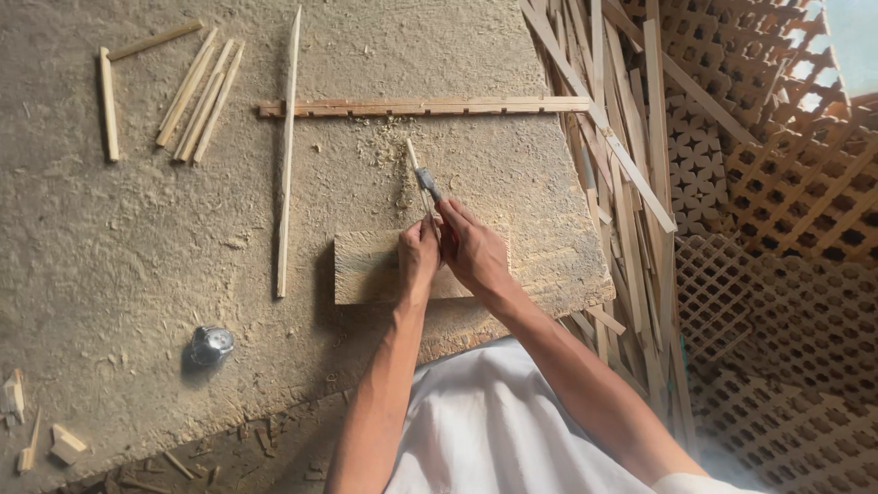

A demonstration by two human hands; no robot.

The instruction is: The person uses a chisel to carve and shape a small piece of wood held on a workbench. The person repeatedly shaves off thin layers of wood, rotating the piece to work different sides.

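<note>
Thin wooden stick (414, 157) at frame centre, angled up-left, right hand (474, 249) fingers pinching a small blade (428, 183) against it, left hand (417, 256) fingers curled tight around the stick's lower end, both over a wooden block (366, 267), notched strip (421, 107) above, lattice panels (777, 183) right, metal can (211, 345) lower left.

Open floor left of the wooden block (366, 267); stacked slats (631, 183) apparently crowd the right.

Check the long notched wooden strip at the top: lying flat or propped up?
Flat. The notched strip lies along the dusty work surface, crossing a thin vertical stick.
</note>
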